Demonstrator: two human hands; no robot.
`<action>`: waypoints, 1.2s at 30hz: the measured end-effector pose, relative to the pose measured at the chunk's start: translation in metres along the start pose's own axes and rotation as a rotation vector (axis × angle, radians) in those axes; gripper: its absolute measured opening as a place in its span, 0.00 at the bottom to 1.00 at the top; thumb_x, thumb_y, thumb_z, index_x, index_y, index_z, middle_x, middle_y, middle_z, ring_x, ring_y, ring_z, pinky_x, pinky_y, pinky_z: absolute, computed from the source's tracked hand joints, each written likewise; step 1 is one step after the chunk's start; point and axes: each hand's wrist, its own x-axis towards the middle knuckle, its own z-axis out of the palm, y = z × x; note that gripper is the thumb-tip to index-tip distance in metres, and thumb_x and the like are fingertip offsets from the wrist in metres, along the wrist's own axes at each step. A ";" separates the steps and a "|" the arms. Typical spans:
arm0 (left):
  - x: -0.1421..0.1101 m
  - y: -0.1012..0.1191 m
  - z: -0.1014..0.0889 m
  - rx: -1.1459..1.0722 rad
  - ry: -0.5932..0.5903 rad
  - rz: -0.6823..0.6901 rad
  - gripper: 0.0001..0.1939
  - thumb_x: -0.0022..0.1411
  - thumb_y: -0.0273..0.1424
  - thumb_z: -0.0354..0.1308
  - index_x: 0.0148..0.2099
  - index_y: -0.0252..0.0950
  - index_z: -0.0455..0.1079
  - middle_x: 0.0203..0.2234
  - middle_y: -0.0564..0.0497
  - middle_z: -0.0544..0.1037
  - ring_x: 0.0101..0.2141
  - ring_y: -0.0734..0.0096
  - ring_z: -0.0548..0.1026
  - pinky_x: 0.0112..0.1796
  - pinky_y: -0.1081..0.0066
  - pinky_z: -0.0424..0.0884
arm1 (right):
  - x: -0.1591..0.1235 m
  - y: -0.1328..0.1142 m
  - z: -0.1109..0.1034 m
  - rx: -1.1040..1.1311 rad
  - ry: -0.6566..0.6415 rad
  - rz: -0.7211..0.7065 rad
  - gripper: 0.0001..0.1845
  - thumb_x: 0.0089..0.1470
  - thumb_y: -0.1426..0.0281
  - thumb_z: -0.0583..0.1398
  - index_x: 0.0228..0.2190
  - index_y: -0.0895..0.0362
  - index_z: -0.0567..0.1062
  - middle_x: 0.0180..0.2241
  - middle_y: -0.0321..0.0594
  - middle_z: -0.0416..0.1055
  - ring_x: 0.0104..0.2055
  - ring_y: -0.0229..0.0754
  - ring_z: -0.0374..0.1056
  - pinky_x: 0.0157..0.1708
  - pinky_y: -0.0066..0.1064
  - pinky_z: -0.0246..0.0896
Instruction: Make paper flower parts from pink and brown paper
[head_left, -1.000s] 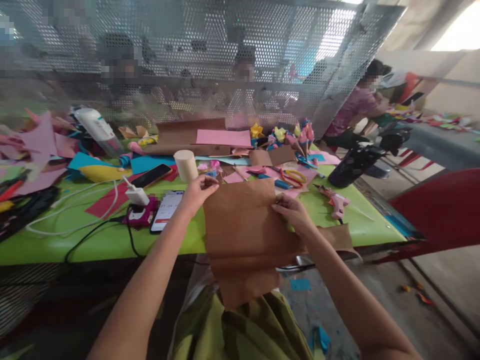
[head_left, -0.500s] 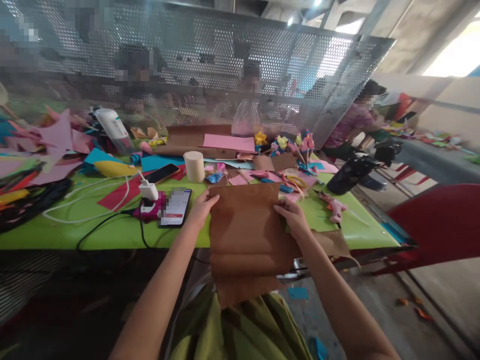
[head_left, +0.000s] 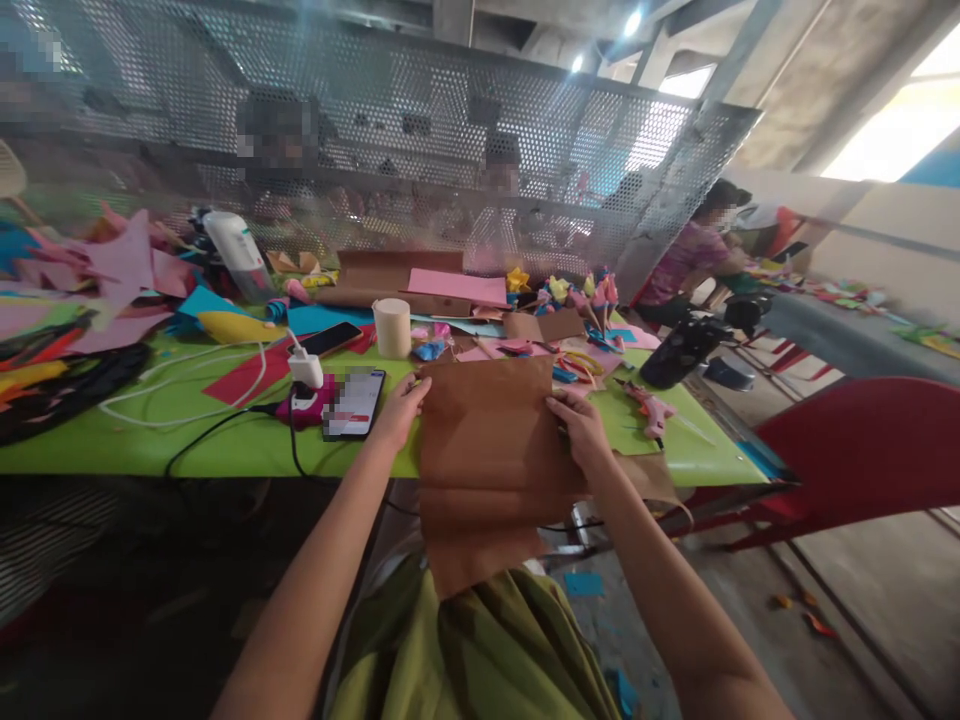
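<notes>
A sheet of brown paper (head_left: pixel 487 440) with creases across its lower part spans from the table's front edge down to my lap. My left hand (head_left: pixel 403 408) pinches its upper left edge, and my right hand (head_left: pixel 579 425) grips the right edge at about the same height. Left of my left hand lies a lit phone (head_left: pixel 355 404). Beyond the paper stands a cream cylinder (head_left: pixel 393 328), and to the right of my right hand rests a pink glue gun (head_left: pixel 651 410).
The green table (head_left: pixel 67 450) carries a magenta power strip (head_left: pixel 307 405) with cables, a dark phone (head_left: pixel 330 340), coloured paper scraps, yellow-handled scissors (head_left: pixel 586 366), paper flowers (head_left: pixel 600 290) and a dark bottle (head_left: pixel 675 352). A red chair (head_left: pixel 862 440) stands at right. A person (head_left: pixel 686 250) sits beyond.
My left hand has moved from the paper's top left corner slightly down its left edge. The view has shifted a little; both hands keep hold of the brown paper.
</notes>
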 end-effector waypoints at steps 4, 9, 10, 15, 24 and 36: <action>-0.002 0.003 0.001 -0.054 -0.034 -0.016 0.25 0.50 0.45 0.66 0.47 0.38 0.70 0.34 0.50 0.79 0.36 0.66 0.76 0.38 0.69 0.68 | 0.005 -0.004 0.002 0.044 0.040 -0.013 0.17 0.35 0.58 0.69 0.28 0.54 0.76 0.24 0.32 0.73 0.24 0.37 0.64 0.26 0.29 0.58; -0.012 0.012 0.001 -0.130 -0.096 -0.063 0.30 0.44 0.43 0.70 0.48 0.36 0.72 0.39 0.46 0.81 0.45 0.58 0.76 0.48 0.64 0.66 | 0.010 -0.012 0.003 0.080 0.080 -0.047 0.15 0.37 0.60 0.68 0.27 0.55 0.75 0.22 0.30 0.71 0.23 0.35 0.61 0.24 0.26 0.55; -0.014 0.014 -0.001 -0.160 -0.111 -0.091 0.31 0.43 0.42 0.71 0.49 0.35 0.72 0.39 0.46 0.81 0.45 0.57 0.76 0.48 0.64 0.66 | 0.009 -0.013 0.004 0.081 0.077 -0.051 0.15 0.37 0.60 0.68 0.27 0.55 0.75 0.21 0.30 0.70 0.22 0.34 0.60 0.24 0.26 0.54; -0.023 0.018 -0.013 -0.210 -0.111 -0.188 0.28 0.43 0.37 0.72 0.48 0.35 0.73 0.39 0.47 0.82 0.35 0.65 0.78 0.36 0.71 0.69 | -0.001 -0.018 0.009 0.070 0.016 -0.039 0.15 0.38 0.60 0.69 0.28 0.55 0.76 0.24 0.31 0.72 0.24 0.35 0.62 0.24 0.26 0.55; -0.041 0.026 -0.013 -0.186 -0.155 -0.178 0.22 0.43 0.32 0.71 0.43 0.34 0.75 0.36 0.48 0.83 0.35 0.64 0.80 0.39 0.68 0.72 | -0.010 -0.024 0.009 0.032 -0.121 0.035 0.18 0.37 0.61 0.70 0.32 0.54 0.77 0.26 0.33 0.75 0.26 0.38 0.67 0.27 0.28 0.60; -0.034 0.023 -0.013 -0.174 -0.111 -0.171 0.21 0.40 0.30 0.68 0.40 0.33 0.75 0.33 0.46 0.84 0.37 0.57 0.81 0.40 0.63 0.73 | -0.001 -0.021 -0.003 -0.008 -0.227 0.120 0.20 0.34 0.64 0.71 0.33 0.54 0.77 0.23 0.31 0.72 0.23 0.35 0.65 0.25 0.27 0.61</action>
